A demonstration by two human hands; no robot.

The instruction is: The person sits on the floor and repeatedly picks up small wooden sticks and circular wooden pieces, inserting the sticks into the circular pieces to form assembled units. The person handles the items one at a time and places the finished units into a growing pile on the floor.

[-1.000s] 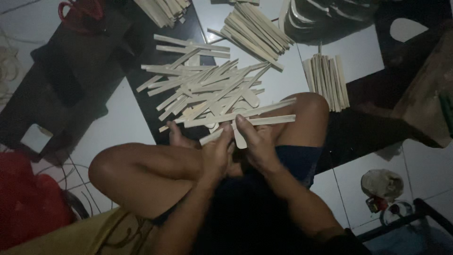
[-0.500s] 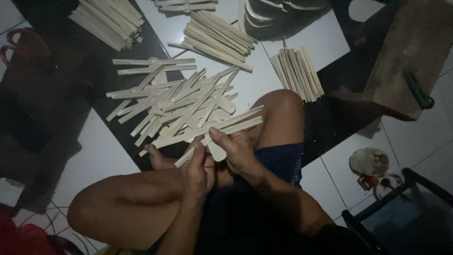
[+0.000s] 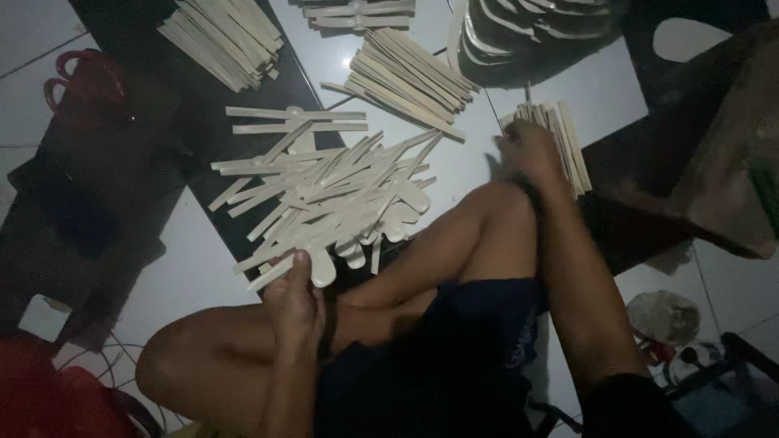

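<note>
Sticks (image 3: 324, 203), flat and pale, lie in a loose, crisscrossed heap on the floor (image 3: 187, 284), partly over a dark mat (image 3: 154, 122) and partly over light tile, just ahead of the bent knees.

Head view, as I read it:

1. Left hand (image 3: 296, 304) rests near the left knee. Its fingers curl closed on the near end of one stick (image 3: 276, 272) at the lower edge of the heap. A paddle-shaped piece (image 3: 323, 272) lies touching the thumb side.
2. Right hand (image 3: 527, 150) reaches forward past the right knee (image 3: 495, 211). It rests on a neat bundle (image 3: 564, 142) of sticks lying parallel on the tile. Fingers are bent down onto the near end of the bundle; I cannot tell whether they grip it or only press on it.
3. Further stacks: one stack (image 3: 223, 36) at top left on the mat, one stack (image 3: 406, 77) at top centre on the tile, one small group (image 3: 357, 12) at the top edge. All are well apart from the left hand.
4. Curved pale strips (image 3: 527, 28) sit in a dark pile at top right.
5. Red scissors (image 3: 85, 85) lie on the mat at left, apart from the heap.
6. A wooden block (image 3: 722, 162) stands at right, near the bundle.

Lighting is dim; finer detail is not legible.
</note>
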